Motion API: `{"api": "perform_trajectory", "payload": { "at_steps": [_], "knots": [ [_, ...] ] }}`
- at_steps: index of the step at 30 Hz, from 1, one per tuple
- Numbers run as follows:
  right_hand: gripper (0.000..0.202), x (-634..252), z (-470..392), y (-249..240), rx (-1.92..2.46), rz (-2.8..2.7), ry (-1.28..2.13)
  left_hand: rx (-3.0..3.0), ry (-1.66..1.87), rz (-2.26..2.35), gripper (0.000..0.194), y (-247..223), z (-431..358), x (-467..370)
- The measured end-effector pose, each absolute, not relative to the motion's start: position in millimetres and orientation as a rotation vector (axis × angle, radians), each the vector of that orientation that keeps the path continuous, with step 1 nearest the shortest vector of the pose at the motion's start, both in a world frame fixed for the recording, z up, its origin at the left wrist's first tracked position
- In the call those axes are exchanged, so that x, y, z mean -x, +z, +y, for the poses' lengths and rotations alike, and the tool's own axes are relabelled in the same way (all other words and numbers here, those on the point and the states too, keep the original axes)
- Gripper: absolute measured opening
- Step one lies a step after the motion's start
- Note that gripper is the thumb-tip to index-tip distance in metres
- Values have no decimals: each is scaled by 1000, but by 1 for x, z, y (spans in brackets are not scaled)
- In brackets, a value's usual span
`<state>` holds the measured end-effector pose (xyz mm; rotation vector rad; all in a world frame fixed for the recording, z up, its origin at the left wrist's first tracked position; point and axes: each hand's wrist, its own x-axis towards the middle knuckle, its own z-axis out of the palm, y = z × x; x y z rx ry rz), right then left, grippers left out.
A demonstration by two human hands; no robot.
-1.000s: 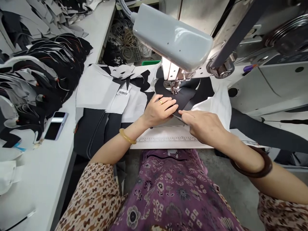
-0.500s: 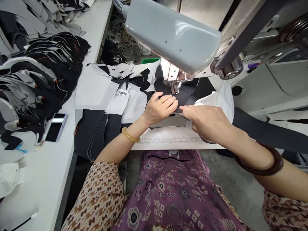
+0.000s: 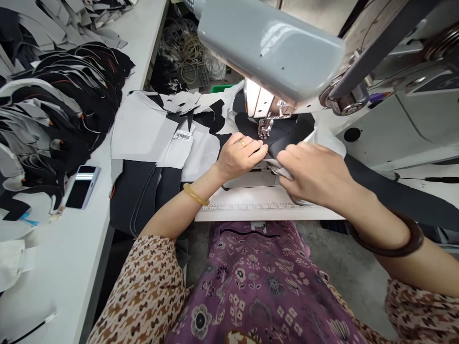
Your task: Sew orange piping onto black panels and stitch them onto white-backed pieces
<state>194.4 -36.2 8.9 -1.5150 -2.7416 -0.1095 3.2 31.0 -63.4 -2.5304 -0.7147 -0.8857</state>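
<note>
A dark fabric piece lies under the presser foot of a sewing machine. My left hand, with a ring on one finger, is closed at the front edge of this fabric, just below the foot. To its right, my right hand grips the same piece with bent fingers and lifts its edge. A grey mesh-like underside shows beside the right fingertips, and a white part of the cloth sticks up behind that hand. The fingertips of the right hand are partly hidden by the cloth.
White and dark cut pieces with a barcode label lie left of the machine. Farther left, a table bears a phone and a heap of cut pieces. A printed ruler runs along the front edge.
My right hand has turned and pulled the fabric's edge upward and slightly right, exposing the mesh-like underside. The left hand has barely moved. The whole view has shifted slightly.
</note>
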Motion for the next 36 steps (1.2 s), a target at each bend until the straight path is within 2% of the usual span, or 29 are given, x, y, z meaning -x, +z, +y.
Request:
{"api": "perform_trajectory", "payload": {
  "at_steps": [2, 4, 9, 12, 15, 17, 22, 25, 30, 36],
  "knots": [
    [35, -197, -45, -3, 1592, -2697, 40, 2582, -906, -722, 19, -65, 32, -3],
    [41, -195, -54, -20, 1682, -2591, 94, 2633, -913, -756, 21, -68, 32, -3],
    [23, -187, -64, -43, 1715, -2354, -92, 2605, -933, -755, 21, -65, 32, -4],
    [23, -191, -55, -21, 1500, -2420, -256, 2596, -925, -707, 23, -60, 34, -3],
    [17, -196, -37, 10, 1331, -2641, -169, 2634, -885, -729, 27, -53, 36, -2],
    [15, -196, -24, 28, 1423, -2743, -113, 2674, -857, -775, 28, -49, 38, -1],
    [13, -185, -10, 46, 1690, -2719, -151, 2723, -832, -816, 24, -44, 38, 2],
    [13, -180, -20, 38, 1608, -2798, -158, 2673, -848, -766, 22, -50, 33, 5],
    [24, -186, -36, 19, 1338, -2897, -177, 2624, -819, -716, 23, -73, 27, 3],
    [23, -191, -28, 22, 1380, -2875, -176, 2475, -972, -715, 21, -84, 30, -4]
  ]
}}
